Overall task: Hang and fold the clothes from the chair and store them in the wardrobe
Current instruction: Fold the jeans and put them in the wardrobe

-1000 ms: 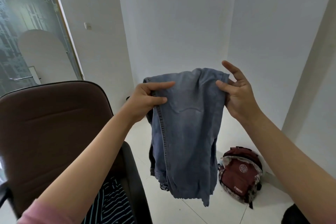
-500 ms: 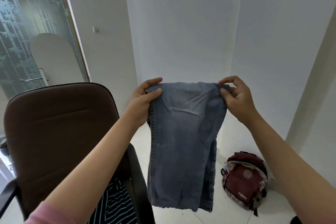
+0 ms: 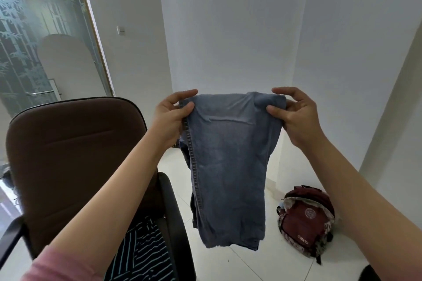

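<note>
Jeans [image 3: 228,162] of faded blue denim hang in the middle of the frame, held up in the air in front of the person at about chest height. They are folded over at the top edge, so that a doubled length drops straight down; a stitched side seam runs down the left edge, and the lower hem looks a little frayed, with a darker inner layer showing at the bottom right corner. Soft creases cross the cloth just under the fold. The left hand [image 3: 170,116] pinches the top left corner of the jeans between thumb and forefinger, the thumb lying on the near face of the cloth. The right hand [image 3: 294,116] grips the top right corner in the same way, thumb in front and curled fingers behind, with the cloth bunched slightly there. Both forearms reach up from the bottom of the frame, and a pink sleeve [image 3: 59,264] shows at the lower left. A brown padded office chair [image 3: 75,157] fills the left side, its dark armrest just below the left forearm, and a dark striped garment [image 3: 141,251] lies on its seat, partly hidden by that arm. On the pale tiled floor [image 3: 230,264] at lower right a maroon backpack [image 3: 306,219] leans near the white wall, well below the jeans. A frosted glass door [image 3: 38,36] with a bamboo pattern stands in the upper left.
</note>
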`<state>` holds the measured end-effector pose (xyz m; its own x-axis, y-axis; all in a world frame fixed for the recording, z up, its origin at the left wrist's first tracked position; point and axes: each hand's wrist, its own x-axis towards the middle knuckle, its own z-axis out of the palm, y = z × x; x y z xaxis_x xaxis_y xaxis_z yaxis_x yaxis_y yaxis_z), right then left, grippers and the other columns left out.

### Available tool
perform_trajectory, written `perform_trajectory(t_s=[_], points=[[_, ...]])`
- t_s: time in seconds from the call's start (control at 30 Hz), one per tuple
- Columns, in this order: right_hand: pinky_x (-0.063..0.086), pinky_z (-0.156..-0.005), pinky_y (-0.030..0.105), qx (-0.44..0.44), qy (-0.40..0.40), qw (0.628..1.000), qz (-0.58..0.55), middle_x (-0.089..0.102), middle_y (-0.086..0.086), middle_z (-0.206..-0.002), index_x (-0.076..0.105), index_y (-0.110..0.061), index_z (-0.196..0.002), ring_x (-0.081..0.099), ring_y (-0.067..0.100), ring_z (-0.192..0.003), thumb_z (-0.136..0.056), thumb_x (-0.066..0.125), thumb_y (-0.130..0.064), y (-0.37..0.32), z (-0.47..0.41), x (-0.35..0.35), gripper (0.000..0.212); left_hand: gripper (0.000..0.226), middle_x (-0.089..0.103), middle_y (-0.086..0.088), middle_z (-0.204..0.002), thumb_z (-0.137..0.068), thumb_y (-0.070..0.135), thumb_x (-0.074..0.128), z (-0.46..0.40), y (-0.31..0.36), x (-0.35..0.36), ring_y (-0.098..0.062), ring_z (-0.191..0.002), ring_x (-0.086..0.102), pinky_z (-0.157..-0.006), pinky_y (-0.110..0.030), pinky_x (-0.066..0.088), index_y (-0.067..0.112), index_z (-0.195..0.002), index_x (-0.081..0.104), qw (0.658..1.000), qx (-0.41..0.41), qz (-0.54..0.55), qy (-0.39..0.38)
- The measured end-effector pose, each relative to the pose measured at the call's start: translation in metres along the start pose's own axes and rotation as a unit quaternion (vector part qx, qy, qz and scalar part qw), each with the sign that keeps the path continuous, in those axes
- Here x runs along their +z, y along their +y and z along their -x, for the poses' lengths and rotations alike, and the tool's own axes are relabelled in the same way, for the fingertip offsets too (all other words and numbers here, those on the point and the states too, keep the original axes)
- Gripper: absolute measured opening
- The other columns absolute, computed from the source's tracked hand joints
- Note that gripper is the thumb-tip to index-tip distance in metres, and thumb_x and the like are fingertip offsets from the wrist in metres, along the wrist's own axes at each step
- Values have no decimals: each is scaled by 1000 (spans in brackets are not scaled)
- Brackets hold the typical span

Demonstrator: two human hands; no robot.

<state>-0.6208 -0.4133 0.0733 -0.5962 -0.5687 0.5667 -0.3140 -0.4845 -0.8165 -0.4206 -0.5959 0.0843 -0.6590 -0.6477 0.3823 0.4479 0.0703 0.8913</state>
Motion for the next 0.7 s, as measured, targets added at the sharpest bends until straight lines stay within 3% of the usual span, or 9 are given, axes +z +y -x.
perform_trajectory(t_s=[0.13, 0.3, 0.4, 0.53, 0.7], points=[[58, -81, 37, -22, 24, 994, 106, 68, 8, -102, 63, -22, -93, 69, 19, -93, -82, 69, 3, 6, -2, 2, 28, 21, 70, 1, -76, -88, 2, 60, -3, -2, -4, -17, -78, 61, -75, -33, 53, 19, -92, 72, 996, 8, -86, 18], [60, -72, 41, 6, 25, 973, 228, 71, 9, -82, 64, -25, -91, 70, 26, -79, -84, 72, -15, 6, -17, 2, 15, 28, 64, -2, -92, -88, -5, 56, -7, -17, 5, -15, -84, 60, -79, -27, 52, 18, -95, 69, 997, -4, -9, 79], [58, -68, 37, 37, 45, 989, 137, 71, 13, -89, 66, -24, -88, 69, 22, -79, -84, 72, -13, 10, -17, 5, 13, 40, 58, -4, -101, -85, -15, 52, -7, -20, 7, -16, -90, 59, -80, -26, 54, 20, -100, 66, 997, 0, 28, 67], [54, -82, 30, 36, 53, 998, -2, 69, 10, -100, 66, -19, -96, 68, 16, -91, -83, 69, -1, 21, -10, 6, 22, 50, 59, -5, -95, -81, -21, 51, -12, -10, 3, -16, -85, 60, -79, -28, 55, 22, -102, 65, 999, 15, -12, 36], [54, -92, 36, -35, 66, 996, 42, 69, 3, -105, 66, -21, -96, 67, 19, -100, -77, 75, 2, 27, -4, 10, 31, 42, 63, -3, -90, -79, -17, 58, -18, 8, -6, -23, -90, 59, -86, -40, 54, 23, -89, 68, 982, 36, -183, 29]])
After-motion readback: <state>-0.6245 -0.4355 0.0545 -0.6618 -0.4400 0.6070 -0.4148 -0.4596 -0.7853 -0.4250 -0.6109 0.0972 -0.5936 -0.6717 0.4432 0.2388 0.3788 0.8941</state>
